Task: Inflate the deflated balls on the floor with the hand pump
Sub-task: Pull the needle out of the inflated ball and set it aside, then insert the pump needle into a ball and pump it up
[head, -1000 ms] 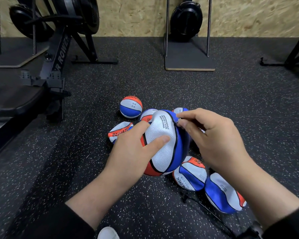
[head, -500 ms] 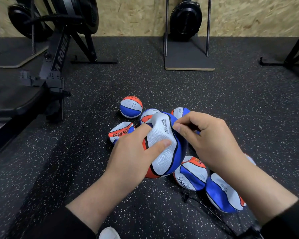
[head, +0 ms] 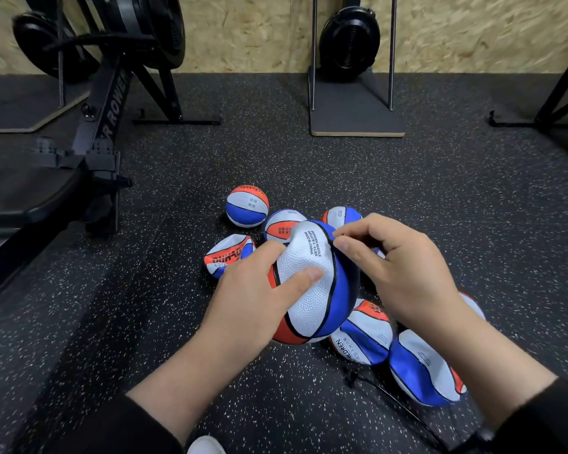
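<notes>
Change: right hand (head: 404,270) has slid slightly back along the top seam of the held ball since half a second ago; the ball sits a little more upright.
Held ball: a limp red, white and blue mini basketball (head: 312,283), raised above the floor (head: 440,198) in front of the person, white panel with small black print facing up.
Left hand: left hand (head: 253,293) grasps the ball from its left side, fingers curled behind it, thumb (head: 304,278) pressed flat across the white pebbled panel, forearm angled up from the lower left.
Right hand: comes over from the right, wrist bent, fingertips bunched and pinching at the ball's upper edge by the black seam; what they pinch is too small to tell.
Other balls: one round ball (head: 247,206) stands apart behind; crumpled ones lie around, one marked DUHAO (head: 228,255) to the left, two (head: 366,335) (head: 423,368) under the right forearm.
Hose: a thin black hose (head: 391,393) lies on the floor near the right sleeve.
Background: a rower (head: 109,103) stands at left.
</notes>
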The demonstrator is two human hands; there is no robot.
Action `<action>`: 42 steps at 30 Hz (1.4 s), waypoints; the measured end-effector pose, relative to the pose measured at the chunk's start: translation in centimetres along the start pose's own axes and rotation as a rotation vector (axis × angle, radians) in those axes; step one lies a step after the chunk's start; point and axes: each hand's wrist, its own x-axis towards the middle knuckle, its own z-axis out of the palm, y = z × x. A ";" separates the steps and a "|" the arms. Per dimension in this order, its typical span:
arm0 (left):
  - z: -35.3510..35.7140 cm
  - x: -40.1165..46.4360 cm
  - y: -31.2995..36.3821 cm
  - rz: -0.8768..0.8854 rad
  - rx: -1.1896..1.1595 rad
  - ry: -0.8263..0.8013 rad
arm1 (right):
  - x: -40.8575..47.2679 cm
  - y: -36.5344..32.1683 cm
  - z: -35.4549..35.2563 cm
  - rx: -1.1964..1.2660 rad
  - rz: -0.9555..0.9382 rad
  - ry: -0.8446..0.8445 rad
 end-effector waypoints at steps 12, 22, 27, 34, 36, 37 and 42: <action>2.2 1.0 -5.4 -0.066 0.152 -0.054 | 0.5 9.1 -2.1 -0.149 0.275 0.005; 10.7 -0.2 -17.7 -0.257 0.497 -0.354 | -9.2 25.1 5.6 -0.462 0.581 -0.613; 14.2 -0.9 -22.6 -0.386 0.568 -0.471 | -12.3 31.0 9.0 -0.481 0.625 -0.685; 17.0 -0.1 -25.5 -0.428 0.634 -0.563 | -13.9 36.1 13.2 -0.456 0.693 -0.738; 17.7 0.4 -26.0 -0.449 0.635 -0.576 | -14.1 37.1 14.3 -0.402 0.714 -0.715; 18.0 0.6 -26.2 -0.457 0.632 -0.578 | -14.2 37.5 14.8 -0.381 0.738 -0.727; 18.5 1.3 -27.0 -0.479 0.609 -0.572 | -14.2 38.1 15.9 -0.267 0.769 -0.677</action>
